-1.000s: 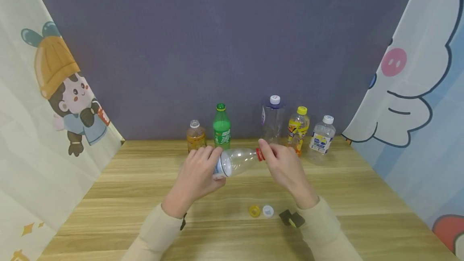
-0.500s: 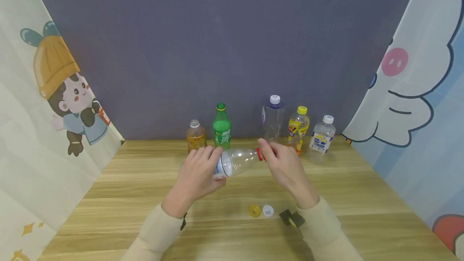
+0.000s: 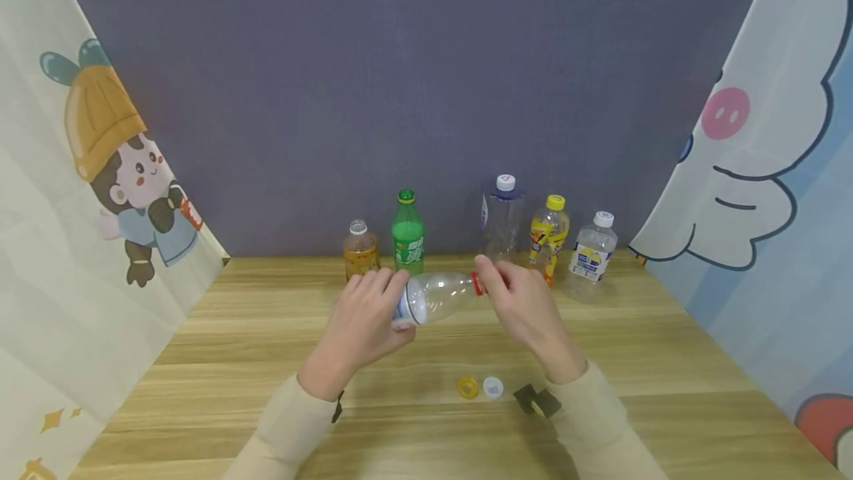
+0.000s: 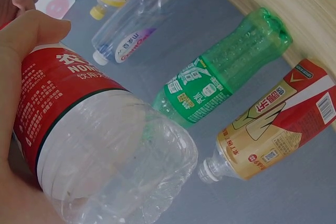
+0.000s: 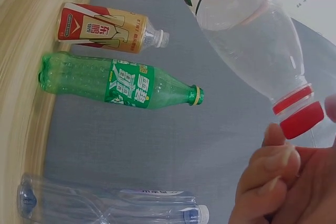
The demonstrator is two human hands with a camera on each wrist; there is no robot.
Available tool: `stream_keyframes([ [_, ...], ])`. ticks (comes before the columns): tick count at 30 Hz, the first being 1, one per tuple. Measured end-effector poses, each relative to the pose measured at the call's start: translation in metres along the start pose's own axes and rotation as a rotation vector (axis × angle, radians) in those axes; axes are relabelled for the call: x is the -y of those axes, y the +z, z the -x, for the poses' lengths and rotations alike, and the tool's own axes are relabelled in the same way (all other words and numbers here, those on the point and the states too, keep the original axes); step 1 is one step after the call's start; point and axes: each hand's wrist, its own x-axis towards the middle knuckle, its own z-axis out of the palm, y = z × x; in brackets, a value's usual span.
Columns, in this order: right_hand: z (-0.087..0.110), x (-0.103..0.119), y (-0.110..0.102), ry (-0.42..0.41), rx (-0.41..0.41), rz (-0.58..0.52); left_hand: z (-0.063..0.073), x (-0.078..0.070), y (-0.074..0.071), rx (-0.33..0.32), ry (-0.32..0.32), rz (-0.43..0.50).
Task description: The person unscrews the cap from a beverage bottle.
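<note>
My left hand (image 3: pixel 363 317) grips a clear plastic bottle (image 3: pixel 443 296) round its body, holding it tilted on its side above the table. Its red label (image 4: pixel 68 85) and ribbed base show in the left wrist view. At the bottle's mouth my right hand (image 3: pixel 526 306) pinches the red cap (image 5: pixel 302 120) between thumb and fingers. In the right wrist view a strip of clear neck shows between this cap and the red ring (image 5: pixel 293 99) below it. The left fingers on the bottle's far side are mostly hidden in the head view.
Along the back stand an amber-labelled bottle (image 3: pixel 361 250), a green bottle (image 3: pixel 407 235), a tall clear bottle (image 3: pixel 501 224), a yellow-capped bottle (image 3: pixel 549 235) and a white-capped bottle (image 3: pixel 591 254). A yellow cap (image 3: pixel 468 388) and a white cap (image 3: pixel 493 388) lie on the wooden table (image 3: pixel 413 435).
</note>
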Motion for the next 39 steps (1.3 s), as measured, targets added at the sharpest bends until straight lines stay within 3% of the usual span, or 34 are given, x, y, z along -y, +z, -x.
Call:
stream_keyframes([
  [5, 0.000, 0.001, -0.001, 0.022, 0.004, 0.014, 0.000, 0.000, 0.001, 0.010, -0.003, 0.001],
  [21, 0.000, 0.000, -0.002, -0.034, 0.020, -0.022, 0.000, 0.002, 0.001, 0.008, -0.012, 0.026],
  [33, -0.001, 0.001, -0.004, -0.097, -0.022, -0.068, 0.002, 0.012, 0.004, 0.015, -0.045, 0.080],
  [39, -0.001, 0.000, -0.003, -0.117, 0.020, -0.073, 0.003, 0.016, 0.006, 0.031, -0.070, 0.082],
])
